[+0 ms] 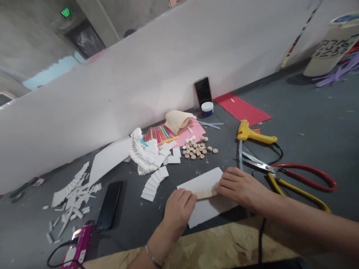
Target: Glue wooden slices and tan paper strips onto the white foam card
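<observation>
A flat beige strip (206, 194) runs across a white rectangular sheet (206, 180) near the table's front edge. My left hand (179, 209) has its fingers closed over the strip's left end, and a bracelet sits on that wrist. At the other end, my right hand (238, 186) grips the strip with bent fingers. Both ends are hidden under the fingers, and I cannot tell whether the strip is wood or paper. Right of my right hand lie scissors (272, 170) with one red and one yellow handle, spread apart. Behind them rests a yellow glue gun (256, 136) with a glue stick.
Small round beige discs (196, 149), white squares (154, 183) and crumpled white material (143, 153) lie beyond my hands. A black phone (109, 205), white scraps (73, 201) and a magenta device (77, 246) are leftward. A red sheet (244, 108) and a standing phone (203, 91) are behind.
</observation>
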`<state>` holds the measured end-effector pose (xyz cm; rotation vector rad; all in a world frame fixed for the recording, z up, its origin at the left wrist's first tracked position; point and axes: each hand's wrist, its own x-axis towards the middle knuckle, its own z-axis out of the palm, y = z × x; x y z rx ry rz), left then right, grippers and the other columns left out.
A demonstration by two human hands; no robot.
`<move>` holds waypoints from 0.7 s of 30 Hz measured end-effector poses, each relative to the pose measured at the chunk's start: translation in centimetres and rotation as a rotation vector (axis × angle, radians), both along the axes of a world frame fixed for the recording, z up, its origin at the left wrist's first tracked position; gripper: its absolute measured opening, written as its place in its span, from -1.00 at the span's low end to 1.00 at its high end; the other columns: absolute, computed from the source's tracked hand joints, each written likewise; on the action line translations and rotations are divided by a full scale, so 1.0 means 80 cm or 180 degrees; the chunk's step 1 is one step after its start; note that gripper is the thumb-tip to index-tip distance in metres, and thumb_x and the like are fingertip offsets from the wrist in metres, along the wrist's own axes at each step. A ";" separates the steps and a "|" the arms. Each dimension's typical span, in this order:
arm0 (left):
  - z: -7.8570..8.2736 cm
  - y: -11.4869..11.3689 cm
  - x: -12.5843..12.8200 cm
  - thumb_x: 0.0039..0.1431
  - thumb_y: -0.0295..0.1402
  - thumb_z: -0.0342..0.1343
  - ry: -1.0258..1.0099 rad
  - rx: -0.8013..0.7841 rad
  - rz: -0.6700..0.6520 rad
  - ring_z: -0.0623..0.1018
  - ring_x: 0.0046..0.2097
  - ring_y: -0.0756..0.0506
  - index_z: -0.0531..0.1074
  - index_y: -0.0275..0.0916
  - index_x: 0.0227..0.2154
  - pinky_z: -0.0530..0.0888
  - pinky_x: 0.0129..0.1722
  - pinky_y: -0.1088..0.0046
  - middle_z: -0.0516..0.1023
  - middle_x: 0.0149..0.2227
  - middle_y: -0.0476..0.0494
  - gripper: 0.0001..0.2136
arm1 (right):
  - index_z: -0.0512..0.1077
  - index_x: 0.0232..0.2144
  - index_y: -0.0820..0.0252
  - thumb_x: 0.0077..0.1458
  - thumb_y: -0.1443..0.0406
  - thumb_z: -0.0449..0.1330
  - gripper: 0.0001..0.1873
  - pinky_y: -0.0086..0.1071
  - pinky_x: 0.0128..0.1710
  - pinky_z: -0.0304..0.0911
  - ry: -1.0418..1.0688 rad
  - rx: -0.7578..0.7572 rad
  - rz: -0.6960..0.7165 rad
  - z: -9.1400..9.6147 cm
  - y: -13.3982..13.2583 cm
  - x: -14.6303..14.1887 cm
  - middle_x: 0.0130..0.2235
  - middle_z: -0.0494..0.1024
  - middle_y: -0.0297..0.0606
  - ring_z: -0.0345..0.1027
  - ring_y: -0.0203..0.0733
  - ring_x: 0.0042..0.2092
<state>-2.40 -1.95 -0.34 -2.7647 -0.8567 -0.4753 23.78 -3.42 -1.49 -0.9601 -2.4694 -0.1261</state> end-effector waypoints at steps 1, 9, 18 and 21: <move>-0.005 -0.003 -0.003 0.24 -0.52 0.06 -0.0034 -0.0008 0.0053 0.37 -0.36 -0.06 0.40 -0.23 -0.39 0.23 -0.36 0.38 0.47 -0.44 -0.05 -0.89 | 0.41 -0.37 0.18 0.24 0.41 0.06 -0.83 -0.24 -0.11 -0.02 0.0061 -0.0028 0.0025 -0.004 -0.002 0.001 -0.40 0.48 -0.28 0.19 -0.16 -0.27; 0.012 0.017 -0.010 0.25 -0.48 0.06 -0.0112 0.0122 0.0123 0.46 -0.28 -0.08 0.46 -0.21 -0.31 0.31 -0.29 0.35 0.54 -0.34 -0.11 -0.91 | 0.47 -0.26 0.17 0.29 0.38 0.02 -0.79 -0.25 -0.14 -0.01 0.0003 -0.0038 -0.0120 0.018 0.004 0.014 -0.36 0.52 -0.25 0.22 -0.16 -0.25; -0.002 0.007 -0.010 0.29 -0.42 0.04 -0.0211 -0.0410 0.0248 0.48 -0.20 -0.08 0.52 -0.17 -0.32 0.29 -0.24 0.34 0.56 -0.31 -0.10 -0.85 | 0.49 -0.22 0.14 0.31 0.36 0.01 -0.76 -0.27 -0.09 -0.01 -0.0156 -0.0404 -0.0270 0.001 -0.007 0.019 -0.28 0.56 -0.26 0.24 -0.19 -0.20; -0.005 0.001 -0.010 0.29 -0.37 0.05 -0.0383 -0.0701 0.0432 0.45 -0.23 -0.10 0.53 -0.18 -0.34 0.27 -0.27 0.33 0.55 -0.33 -0.10 -0.84 | 0.51 -0.24 0.10 0.30 0.34 0.05 -0.78 -0.28 -0.08 -0.01 0.0021 -0.0605 -0.0464 -0.004 -0.013 0.019 -0.28 0.56 -0.28 0.26 -0.20 -0.20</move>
